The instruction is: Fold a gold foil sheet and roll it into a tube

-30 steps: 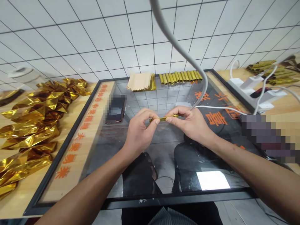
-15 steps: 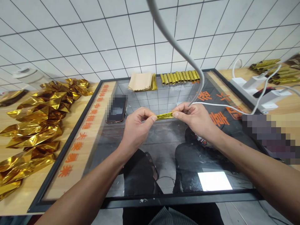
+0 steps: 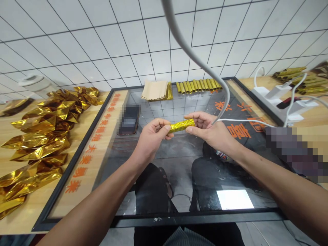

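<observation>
My left hand (image 3: 155,136) pinches the left end of a gold foil paper roll (image 3: 182,126) between thumb and fingers. Around the roll's right end, my right hand (image 3: 205,127) has its thumb along the lower edge and its fingers behind and above. The roll is held nearly level above a glass-topped table panel (image 3: 164,143). Beyond my hands lies a stack of tan-backed gold paper sheets (image 3: 155,90). Beside that stack, a row of finished-looking gold paper rolls (image 3: 198,85) lies side by side.
A phone (image 3: 129,119) lies left of my hands. Folded gold foil pieces (image 3: 43,136) are heaped on the left. At right are a power strip with white chargers (image 3: 278,90) and more gold rolls (image 3: 290,80). A thick grey cable (image 3: 197,56) hangs before the tiled wall.
The roll has turned in my fingers and shows a broader gold face, its right end tipped slightly up. My right fingers have loosened and spread around that end.
</observation>
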